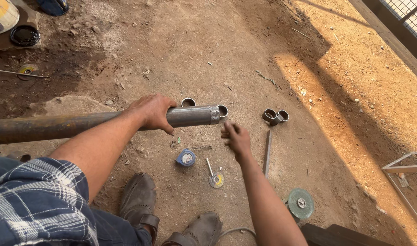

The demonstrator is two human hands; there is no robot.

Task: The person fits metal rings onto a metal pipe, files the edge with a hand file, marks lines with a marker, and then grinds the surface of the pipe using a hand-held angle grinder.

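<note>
From the head view I see my left arm run in from the lower left, forearm bare below a plaid sleeve, and my left hand (152, 112) lies draped over a long steel pipe (81, 124), fingers curled down its far side, holding it in a loose wrap. The pipe crosses the frame from the left edge to just right of centre, roughly level, its bright cut end (215, 114) near the middle of the picture.

My right arm rises from the bottom centre. My right hand (236, 138) hangs just below and right of the pipe's end, fingers half spread, holding nothing; whether a fingertip touches the pipe I cannot tell.

On the dirt floor: a short pipe ring (188, 102) just behind the pipe, two joined rings (275, 115) right of centre, a blue tape measure (185, 157) below the pipe, a green grinding disc (300, 203) at lower right.
</note>
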